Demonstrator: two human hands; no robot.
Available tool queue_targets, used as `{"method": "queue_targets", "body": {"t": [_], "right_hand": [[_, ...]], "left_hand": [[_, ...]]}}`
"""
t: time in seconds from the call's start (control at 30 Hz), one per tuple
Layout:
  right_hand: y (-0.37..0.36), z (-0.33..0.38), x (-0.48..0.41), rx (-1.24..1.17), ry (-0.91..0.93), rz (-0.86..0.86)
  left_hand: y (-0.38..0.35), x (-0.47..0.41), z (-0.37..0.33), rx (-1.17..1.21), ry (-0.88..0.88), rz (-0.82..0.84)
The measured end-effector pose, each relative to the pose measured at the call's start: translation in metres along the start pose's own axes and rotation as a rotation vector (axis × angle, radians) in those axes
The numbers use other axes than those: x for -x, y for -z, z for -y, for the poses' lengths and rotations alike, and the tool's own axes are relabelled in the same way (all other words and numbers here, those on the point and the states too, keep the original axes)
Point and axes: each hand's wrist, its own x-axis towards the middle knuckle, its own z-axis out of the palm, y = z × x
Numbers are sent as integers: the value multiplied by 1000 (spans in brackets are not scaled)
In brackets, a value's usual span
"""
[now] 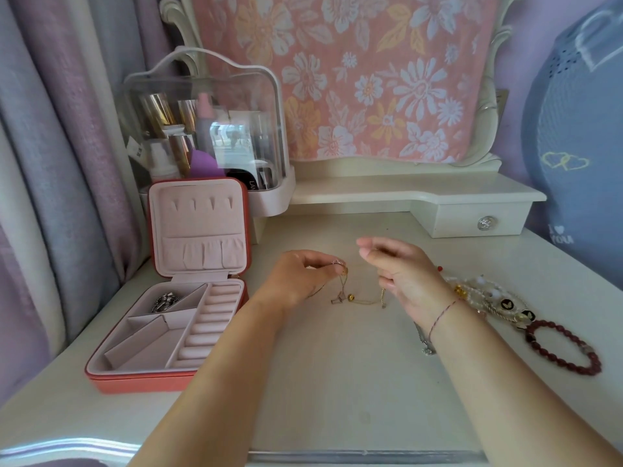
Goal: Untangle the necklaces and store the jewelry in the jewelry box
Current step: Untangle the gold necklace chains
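A tangle of thin gold and pinkish necklace chains point(338, 299) sits at the middle of the frame, partly lifted off the white worktop point(337, 382) between both hands. The left hand point(300, 278) pinches one end of it between thumb and fingertip, just above the worktop. The right hand point(404, 274) is blurred; its lower fingers seem curled round the other, gold end, which hangs below them, while thumb and forefinger stick out loosely. A small gold bead point(350, 297) rides on the strand where it sags onto the worktop.

At the lower left the coral-red square jewelry box point(141, 382) stands open with its pink-lined lid upright. A silver chain point(165, 301) lies in its upper-left compartment.

Toward the right edge lies a heap of white bead strands with black butterfly charms point(499, 298), with a dark red bead bracelet point(563, 345) just beside it. A silver pendant necklace point(425, 343) shows beneath the right wrist. A clear plastic cosmetics case point(202, 129) stands behind the box.
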Motion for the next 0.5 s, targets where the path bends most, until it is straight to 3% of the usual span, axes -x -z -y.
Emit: {"method": "queue_targets", "body": {"t": [0.23, 0.5], "right_hand": [[-5, -1, 3, 231, 56, -2], [-7, -3, 2, 246, 56, 24]], "left_hand": [[0, -1, -2, 71, -74, -15], [0, 1, -2, 137, -82, -55]]}}
